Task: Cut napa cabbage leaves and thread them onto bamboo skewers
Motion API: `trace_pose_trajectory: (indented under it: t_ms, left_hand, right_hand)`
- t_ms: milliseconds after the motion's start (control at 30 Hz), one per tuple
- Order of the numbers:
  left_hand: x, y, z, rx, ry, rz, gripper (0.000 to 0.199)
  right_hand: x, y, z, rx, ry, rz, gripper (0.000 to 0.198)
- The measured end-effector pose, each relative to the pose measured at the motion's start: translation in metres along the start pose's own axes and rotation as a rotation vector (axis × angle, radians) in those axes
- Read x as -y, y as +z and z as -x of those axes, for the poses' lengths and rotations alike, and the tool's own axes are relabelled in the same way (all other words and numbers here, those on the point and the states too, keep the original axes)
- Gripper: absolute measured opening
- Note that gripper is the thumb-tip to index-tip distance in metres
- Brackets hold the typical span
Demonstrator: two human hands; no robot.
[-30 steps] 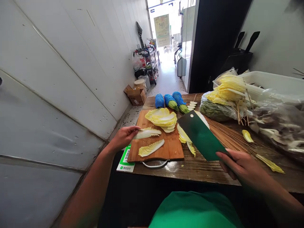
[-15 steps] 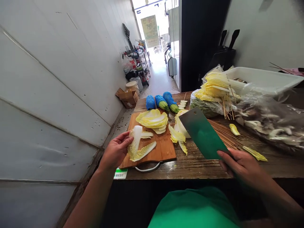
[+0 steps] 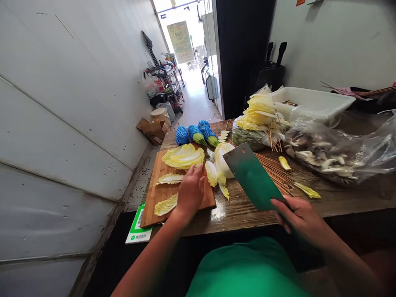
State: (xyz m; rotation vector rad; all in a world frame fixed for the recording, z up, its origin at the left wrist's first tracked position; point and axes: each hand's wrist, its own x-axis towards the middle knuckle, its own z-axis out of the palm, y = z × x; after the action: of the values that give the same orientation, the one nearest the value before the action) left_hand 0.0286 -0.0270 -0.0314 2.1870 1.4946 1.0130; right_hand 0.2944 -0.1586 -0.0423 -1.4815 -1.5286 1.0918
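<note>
My left hand (image 3: 191,189) reaches over the wooden cutting board (image 3: 148,210), fingers stretched forward and nothing visibly held. Its fingertips are at the front edge of a stack of yellow-white cabbage leaves (image 3: 182,156). Two narrower leaf pieces, one farther back (image 3: 168,178) and one nearer (image 3: 165,205), lie on the board to the left of that hand. In my right hand (image 3: 297,214) is a cleaver (image 3: 253,177), raised with its broad blade slanting up to the left. Behind the blade sits a cabbage head (image 3: 222,156), with loose leaves (image 3: 213,173) beside it.
Vegetables in blue foam nets (image 3: 194,134) lie behind the board. Wooden skewers (image 3: 275,173) spread to the right, near skewered cabbage leaves (image 3: 260,111), a bag of mushrooms (image 3: 334,156) and a white tub (image 3: 315,101). A green-and-white card (image 3: 136,231) pokes out under the board.
My left hand has let go of the cabbage leaf and moved right across the board. A pale leaf now lies with the loose ones by the cabbage head. The cleaver stays raised.
</note>
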Motion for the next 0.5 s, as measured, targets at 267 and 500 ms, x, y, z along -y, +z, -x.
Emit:
trace_pose_trajectory:
  t_ms: [267,500]
  left_hand:
    - [0.060,-0.079,0.064,0.172,0.126,-0.561,0.033]
    - [0.079,-0.078,0.072,0.281,0.223,-0.541,0.024]
  right_hand:
    - [-0.004,0.009,-0.004,-0.005,0.011,0.052,0.042]
    - [0.010,0.027,-0.013,0.058,-0.035,0.040,0.042]
